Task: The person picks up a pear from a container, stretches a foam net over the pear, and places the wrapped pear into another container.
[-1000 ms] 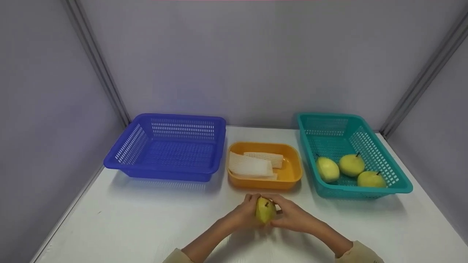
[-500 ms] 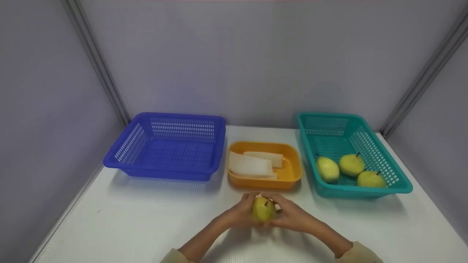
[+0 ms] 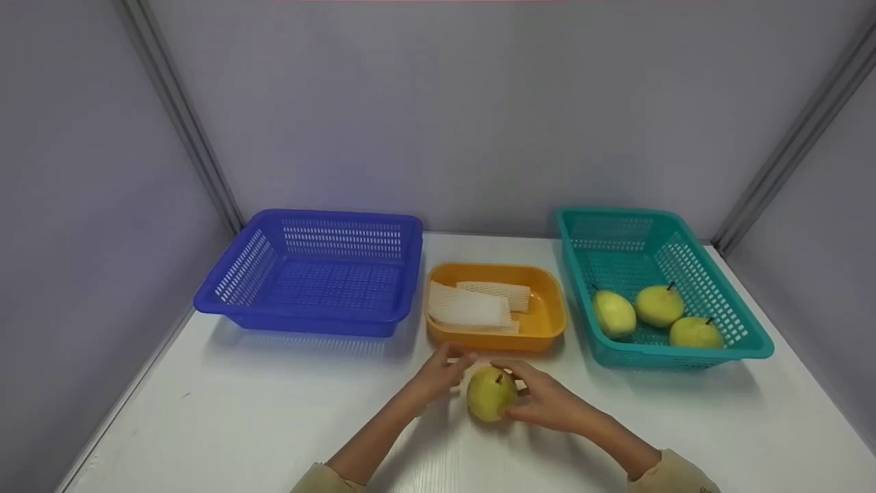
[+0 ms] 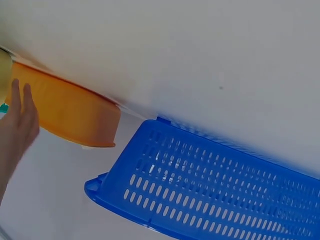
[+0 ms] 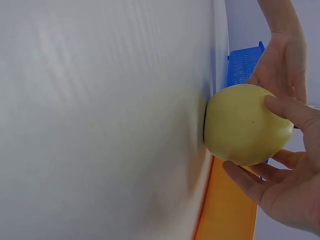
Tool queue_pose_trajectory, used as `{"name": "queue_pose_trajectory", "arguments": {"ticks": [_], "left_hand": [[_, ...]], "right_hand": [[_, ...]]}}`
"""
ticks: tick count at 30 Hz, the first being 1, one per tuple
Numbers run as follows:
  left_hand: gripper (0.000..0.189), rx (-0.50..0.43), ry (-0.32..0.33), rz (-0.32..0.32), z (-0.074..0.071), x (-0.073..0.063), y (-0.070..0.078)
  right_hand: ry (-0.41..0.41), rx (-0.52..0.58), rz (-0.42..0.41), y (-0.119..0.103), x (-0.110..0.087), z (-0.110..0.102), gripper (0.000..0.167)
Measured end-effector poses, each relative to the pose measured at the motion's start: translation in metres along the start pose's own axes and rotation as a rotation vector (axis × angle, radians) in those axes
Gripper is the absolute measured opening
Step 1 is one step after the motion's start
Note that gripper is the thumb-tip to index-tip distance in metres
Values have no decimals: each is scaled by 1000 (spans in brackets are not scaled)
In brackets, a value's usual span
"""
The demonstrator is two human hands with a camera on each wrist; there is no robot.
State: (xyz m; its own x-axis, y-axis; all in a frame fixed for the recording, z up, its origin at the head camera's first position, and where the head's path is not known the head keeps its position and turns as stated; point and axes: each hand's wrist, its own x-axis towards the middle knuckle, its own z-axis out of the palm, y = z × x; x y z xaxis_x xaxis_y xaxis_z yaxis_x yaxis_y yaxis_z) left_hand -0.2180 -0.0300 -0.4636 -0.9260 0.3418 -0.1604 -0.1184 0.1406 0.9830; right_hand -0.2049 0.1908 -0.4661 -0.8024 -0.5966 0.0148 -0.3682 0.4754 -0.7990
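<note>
Pear (image 3: 491,395), one — on table (image 3: 239,411), near orange tray (image 3: 496,340); right hand (image 3: 549,404) gripping it, left hand (image 3: 436,376) relaxed just beside; step, apparently: steadying — next move likely calls for steady right-side grip

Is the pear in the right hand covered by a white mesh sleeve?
No, the right wrist view shows the bare, yellow skin of the pear that the right hand holds.

high head view — low wrist views

Grey walls (image 3: 445,123), grey corner posts (image 3: 183,116), white table (image 3: 260,411)
</note>
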Motion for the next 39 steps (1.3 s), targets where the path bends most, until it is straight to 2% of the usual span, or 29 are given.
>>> {"name": "queue_pose_trajectory", "arguments": {"ticks": [4,7,11,14,19,27,31,35,39], "left_hand": [[47,-185,139,-39,-1,5,3],[59,-291,211,-56,-3,10,2],[69,-376,280,-55,-7,20,0],[69,-409,302,-71,-9,26,-1],[70,-420,318,-104,-9,35,1],[72,-503,392,-40,-13,52,1],[67,-473,412,-41,-16,58,-1],[62,-417,408,-10,-17,61,-1],[58,-330,421,8,-14,60,-2]], "right_hand": [[28,-25,7,0,1,-2,68],[62,-26,30,-3,3,-6,68],[159,32,37,-12,7,-13,57],[259,77,26,-19,12,-17,46],[379,92,50,-23,21,-24,36],[453,39,91,-13,36,-30,31],[474,2,123,-5,42,-34,31],[473,-40,159,3,47,-36,32],[498,-85,118,8,53,-36,33]]}}
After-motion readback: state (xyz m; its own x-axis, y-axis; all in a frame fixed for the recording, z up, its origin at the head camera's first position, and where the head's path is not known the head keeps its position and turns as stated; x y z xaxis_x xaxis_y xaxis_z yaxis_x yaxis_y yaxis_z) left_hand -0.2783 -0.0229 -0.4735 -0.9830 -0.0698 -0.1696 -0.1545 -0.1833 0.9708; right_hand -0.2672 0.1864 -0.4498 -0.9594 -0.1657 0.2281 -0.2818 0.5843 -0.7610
